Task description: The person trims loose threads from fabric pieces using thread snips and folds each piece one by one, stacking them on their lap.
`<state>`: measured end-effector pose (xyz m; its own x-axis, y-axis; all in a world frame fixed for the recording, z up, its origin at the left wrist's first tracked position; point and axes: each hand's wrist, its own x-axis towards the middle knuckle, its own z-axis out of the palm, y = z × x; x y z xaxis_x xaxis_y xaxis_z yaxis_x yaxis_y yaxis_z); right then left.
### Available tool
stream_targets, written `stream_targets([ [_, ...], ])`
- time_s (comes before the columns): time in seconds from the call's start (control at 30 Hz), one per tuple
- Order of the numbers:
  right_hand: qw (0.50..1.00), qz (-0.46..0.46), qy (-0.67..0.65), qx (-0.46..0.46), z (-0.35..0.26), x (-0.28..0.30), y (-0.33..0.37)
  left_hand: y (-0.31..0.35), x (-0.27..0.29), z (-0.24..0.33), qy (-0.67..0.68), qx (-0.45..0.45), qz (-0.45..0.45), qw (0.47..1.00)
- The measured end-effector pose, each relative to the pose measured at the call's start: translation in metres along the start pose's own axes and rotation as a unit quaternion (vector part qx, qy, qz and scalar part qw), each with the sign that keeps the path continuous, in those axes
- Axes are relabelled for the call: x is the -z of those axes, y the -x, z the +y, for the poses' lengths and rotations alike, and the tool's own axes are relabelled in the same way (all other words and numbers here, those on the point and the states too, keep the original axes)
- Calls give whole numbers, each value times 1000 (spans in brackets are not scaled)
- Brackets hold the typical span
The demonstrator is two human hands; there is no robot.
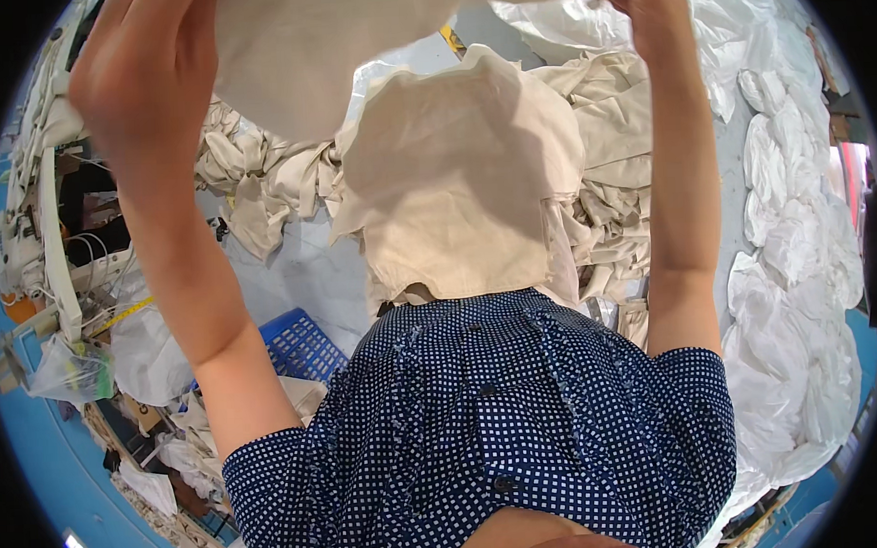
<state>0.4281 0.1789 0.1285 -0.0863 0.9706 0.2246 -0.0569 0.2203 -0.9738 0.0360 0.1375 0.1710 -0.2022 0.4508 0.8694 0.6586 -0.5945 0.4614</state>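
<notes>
A beige cloth piece [291, 62] is held up and spread between my raised hands at the upper edge. My left hand [146, 72] grips its left side, with the fingertips cut off by the edge of the view. At the far right end, my right hand [641, 1] is closed on the cloth, and its fingers show only in part. Below lies a larger beige cloth panel [455, 206] with a stitched near edge, reaching up to my waist. The raised cloth hides part of what lies behind it.
Crumpled beige cloth [271, 178] lies to the left, with more beige cloth [612, 113] to the right. White cloth bundles [785, 252] line the far right side. A blue plastic basket [301, 346] sits low left, near a clear plastic bag [70, 369] and a white frame [59, 249] with cables.
</notes>
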Motion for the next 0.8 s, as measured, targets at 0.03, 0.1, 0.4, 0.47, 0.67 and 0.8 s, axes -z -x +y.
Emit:
stream_targets([
  [0.03,995,-2,97,-26,7,38,10,31,0,53,-31,-62,-72,995],
  [0.1,997,11,64,-44,7,60,41,70,31,147,-123,-199,-191,953],
  [0.4,916,-58,100,-385,151,109,182,253,24,182,31,76,-609,789],
  [0.47,925,258,167,-223,193,157,181,260,27,177,67,127,-635,759],
  [0.67,828,381,322,-255,243,234,151,222,3,166,38,121,-598,791],
  [0.8,849,390,346,-85,198,227,118,195,-29,156,38,83,-554,828],
])
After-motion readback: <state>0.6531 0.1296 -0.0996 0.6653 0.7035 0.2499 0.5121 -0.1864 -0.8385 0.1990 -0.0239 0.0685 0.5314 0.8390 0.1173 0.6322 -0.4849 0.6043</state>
